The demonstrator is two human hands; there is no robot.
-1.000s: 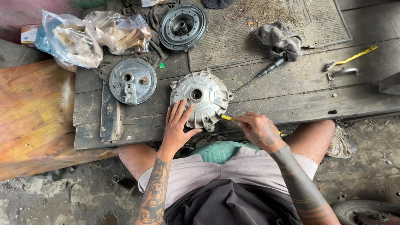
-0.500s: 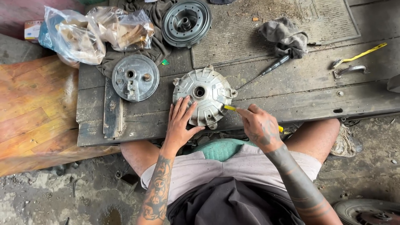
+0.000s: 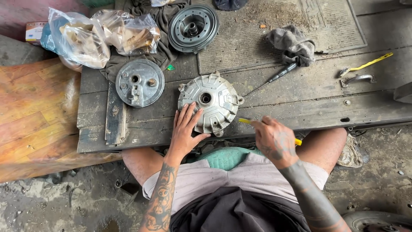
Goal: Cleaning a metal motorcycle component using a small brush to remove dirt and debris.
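— Two hands were on the job, as I saw it from my end. What did the left hand [image 3: 185, 129] have?

— It lay flat and spread on the near-left edge of the hub [image 3: 210, 103], fingers loose, pressing rather than gripping. The hub itself sat on the bench [image 3: 300, 107], just beyond those fingers.

— And the right hand [image 3: 274, 139]?

— Clenched round a yellow tool [image 3: 246, 121]. Its tip stuck out to the left of the knuckles, close to the hub's near-right edge; I could not tell whether it touched. The other end showed past the wrist.

— What lay around them?

— Left of the left hand, well apart, I saw a round plate [image 3: 139, 82]. Beyond the hub, farther from both hands, sat a drum [image 3: 193, 28]. Up and to the right of the right hand lay a screwdriver [image 3: 274, 79], its handle end touching a grey rag [image 3: 294, 43]. Far to the right of that hand lay a yellow strip [image 3: 371, 64] and a metal handle [image 3: 358, 78]. Far left, beyond the plate, plastic bags [image 3: 86, 36] were heaped.
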